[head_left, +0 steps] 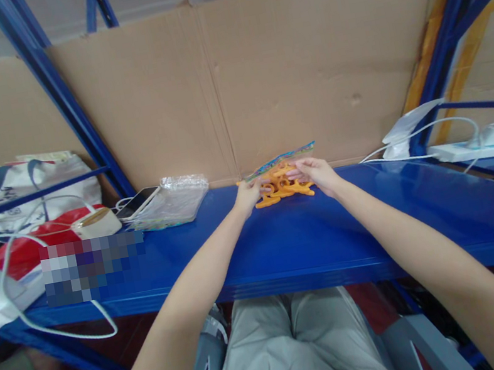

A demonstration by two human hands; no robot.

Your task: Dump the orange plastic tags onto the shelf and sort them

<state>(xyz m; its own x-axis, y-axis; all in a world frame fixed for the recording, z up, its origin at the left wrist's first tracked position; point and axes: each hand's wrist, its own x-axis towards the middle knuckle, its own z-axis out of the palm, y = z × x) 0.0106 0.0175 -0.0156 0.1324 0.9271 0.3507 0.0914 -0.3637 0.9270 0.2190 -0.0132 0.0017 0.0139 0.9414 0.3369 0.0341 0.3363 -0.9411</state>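
At the back of the blue shelf, a clear plastic bag (284,158) with a colourful printed top strip leans up between my hands. Several orange plastic pieces (287,189) with rings and curved parts lie in a heap at the bag; whether all are inside it I cannot tell. My left hand (248,197) closes on the bag's left side, fingertips against the orange pieces. On the right side, my right hand (319,173) pinches the bag near its upper edge. Some fingertips are hidden behind the pieces and film.
A stack of clear bags (178,202) and a phone (139,202) lie to the left. Farther left are a white box (96,224), cables and a cloth bag (44,189). A power strip (484,148) sits at right. Cardboard (304,73) walls the back; blue posts (71,107) rise at the sides.
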